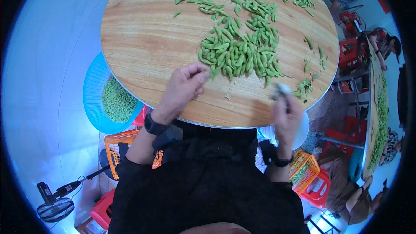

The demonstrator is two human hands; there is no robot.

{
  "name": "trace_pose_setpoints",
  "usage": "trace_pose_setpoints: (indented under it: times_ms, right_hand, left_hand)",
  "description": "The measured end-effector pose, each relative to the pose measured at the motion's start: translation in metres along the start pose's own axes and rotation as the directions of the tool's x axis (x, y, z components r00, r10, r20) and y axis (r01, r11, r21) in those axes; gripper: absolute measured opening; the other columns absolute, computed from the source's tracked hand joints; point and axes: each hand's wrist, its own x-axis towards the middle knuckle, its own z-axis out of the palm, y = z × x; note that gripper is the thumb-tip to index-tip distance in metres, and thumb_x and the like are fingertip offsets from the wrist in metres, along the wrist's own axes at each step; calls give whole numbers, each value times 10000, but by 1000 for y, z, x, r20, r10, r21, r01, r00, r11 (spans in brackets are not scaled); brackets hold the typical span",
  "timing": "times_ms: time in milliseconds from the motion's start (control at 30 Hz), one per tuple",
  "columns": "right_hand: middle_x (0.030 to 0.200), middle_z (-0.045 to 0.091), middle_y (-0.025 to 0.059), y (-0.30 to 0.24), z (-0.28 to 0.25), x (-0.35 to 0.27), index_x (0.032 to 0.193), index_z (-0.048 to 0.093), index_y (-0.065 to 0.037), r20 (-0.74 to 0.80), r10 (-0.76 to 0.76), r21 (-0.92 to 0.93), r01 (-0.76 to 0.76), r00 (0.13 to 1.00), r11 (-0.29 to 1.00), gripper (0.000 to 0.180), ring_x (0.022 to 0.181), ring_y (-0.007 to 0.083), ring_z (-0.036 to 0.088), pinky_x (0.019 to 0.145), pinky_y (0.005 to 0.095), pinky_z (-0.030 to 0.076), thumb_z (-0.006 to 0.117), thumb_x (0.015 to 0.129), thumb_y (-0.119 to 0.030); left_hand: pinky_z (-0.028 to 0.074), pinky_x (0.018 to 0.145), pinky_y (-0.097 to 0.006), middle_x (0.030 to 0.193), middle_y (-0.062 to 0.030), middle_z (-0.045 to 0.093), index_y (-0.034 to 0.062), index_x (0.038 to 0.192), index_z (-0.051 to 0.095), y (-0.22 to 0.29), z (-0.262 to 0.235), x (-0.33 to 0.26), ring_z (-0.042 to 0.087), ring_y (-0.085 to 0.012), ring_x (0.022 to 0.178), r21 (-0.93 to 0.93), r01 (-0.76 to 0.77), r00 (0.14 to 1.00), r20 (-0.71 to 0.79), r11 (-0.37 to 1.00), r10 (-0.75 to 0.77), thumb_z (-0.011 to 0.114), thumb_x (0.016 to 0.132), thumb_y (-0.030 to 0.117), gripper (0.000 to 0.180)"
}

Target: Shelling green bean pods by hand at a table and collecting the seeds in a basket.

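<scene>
Green pods [236, 54] lie heaped on the round wooden table [143, 39], just right of and beyond the left hand [184, 89]. That hand rests on the table near its near edge, fingers curled with the tips pinched at the heap's near-left corner; whether a pod is between them I cannot tell. Most pods there lie with their long axes running near to far. The right hand [286, 115] sits at the near rim, right of the heap and apart from it, closed around a small pale tool [282, 89]. The left hand is nearer the heap. A blue basket [93, 91] of green pieces sits low at the left.
</scene>
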Motion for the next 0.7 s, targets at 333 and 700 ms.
trace_pose_setpoints:
  times_ms: [333, 700]
  right_hand:
    - [622, 476, -35, -30, 73, 2, 1204, 583, 4, 638, 222, 560, -642, 738, 523, 262, 520, 31, 385, 452, 195, 303, 504, 975, -93]
    - [625, 477, -41, -28, 73, 7, 1143, 606, 14, 597, 184, 524, -554, 781, 647, 224, 514, 28, 395, 450, 194, 305, 509, 968, -86]
  left_hand:
    - [426, 605, -260, 716, 37, 566, 7, 847, 608, -40, 44, -17, 501, -102, 651, 428, -308, 874, -226, 850, 430, 639, 899, 123, 130]
    - [320, 496, -198, 700, 46, 495, 42, 960, 567, -41, 32, -15, 393, -25, 557, -608, 137, 989, 134, 782, -69, 601, 941, 150, 114]
